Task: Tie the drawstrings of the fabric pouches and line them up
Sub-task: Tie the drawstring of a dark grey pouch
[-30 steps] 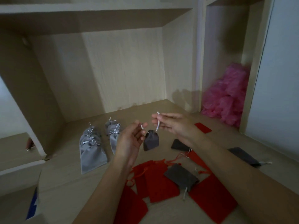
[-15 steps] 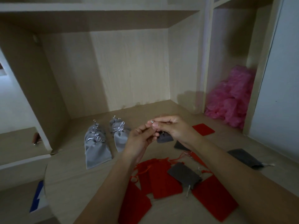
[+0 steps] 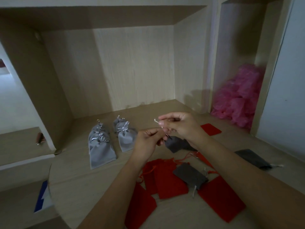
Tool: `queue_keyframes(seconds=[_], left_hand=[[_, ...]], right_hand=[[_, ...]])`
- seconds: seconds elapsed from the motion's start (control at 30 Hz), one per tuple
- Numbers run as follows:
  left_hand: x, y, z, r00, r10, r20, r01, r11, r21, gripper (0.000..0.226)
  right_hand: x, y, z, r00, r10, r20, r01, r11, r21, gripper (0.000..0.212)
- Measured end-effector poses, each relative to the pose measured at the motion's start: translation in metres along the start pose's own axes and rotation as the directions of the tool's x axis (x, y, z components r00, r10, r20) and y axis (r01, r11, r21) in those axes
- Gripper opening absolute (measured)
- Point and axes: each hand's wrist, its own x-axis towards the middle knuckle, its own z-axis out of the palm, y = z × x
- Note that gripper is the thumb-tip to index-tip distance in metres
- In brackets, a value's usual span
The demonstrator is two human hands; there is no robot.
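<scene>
A small dark grey pouch (image 3: pixel 177 144) hangs in the air between my hands by its silver drawstring (image 3: pixel 156 121). My right hand (image 3: pixel 180 124) pinches one cord end above the pouch, the tip sticking out to the left. My left hand (image 3: pixel 146 141) pinches the other cord just left of the pouch mouth. Several light grey pouches with tied silver bows lie in two rows, one row (image 3: pixel 100 146) on the left and the other (image 3: pixel 126 137) beside it. Loose red pouches (image 3: pixel 166 177) and a dark grey pouch (image 3: pixel 190 177) lie in front of me.
Another dark grey pouch (image 3: pixel 252 158) lies at the right, a small red pouch (image 3: pixel 211 129) behind my right hand. Pink crumpled plastic (image 3: pixel 239 98) fills the right cubby. The wooden shelf (image 3: pixel 79 176) has a back wall, side walls and a rounded front-left edge.
The view rose a little. My hands came together at the pouch mouth, then drew slightly apart, the right hand lifting a cord end up and the pouch hanging lower.
</scene>
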Motion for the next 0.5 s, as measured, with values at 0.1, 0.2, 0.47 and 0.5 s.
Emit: queue_keyframes(seconds=[0.1,0.2,0.47,0.5], left_hand=[[0.003,0.000,-0.003,0.995,-0.092,-0.042,0.084,0.984,-0.159,0.021],[0.005,0.001,-0.009,0.990,-0.134,-0.045,0.114,0.947,-0.299,0.020],[0.007,0.006,-0.010,0.977,-0.211,-0.027,0.177,0.877,-0.447,0.028],[0.008,0.007,-0.011,0.975,-0.218,-0.030,0.182,0.876,-0.446,0.029]], right_hand=[[0.003,0.003,-0.002,1.000,-0.010,-0.009,0.010,1.000,-0.004,0.021],[0.005,0.004,-0.001,0.999,-0.026,0.028,0.029,0.993,-0.114,0.032],[0.005,0.008,-0.001,0.999,0.040,0.011,-0.036,0.969,-0.246,0.006],[0.004,0.006,-0.001,0.998,0.047,0.031,-0.037,0.962,-0.269,0.004]])
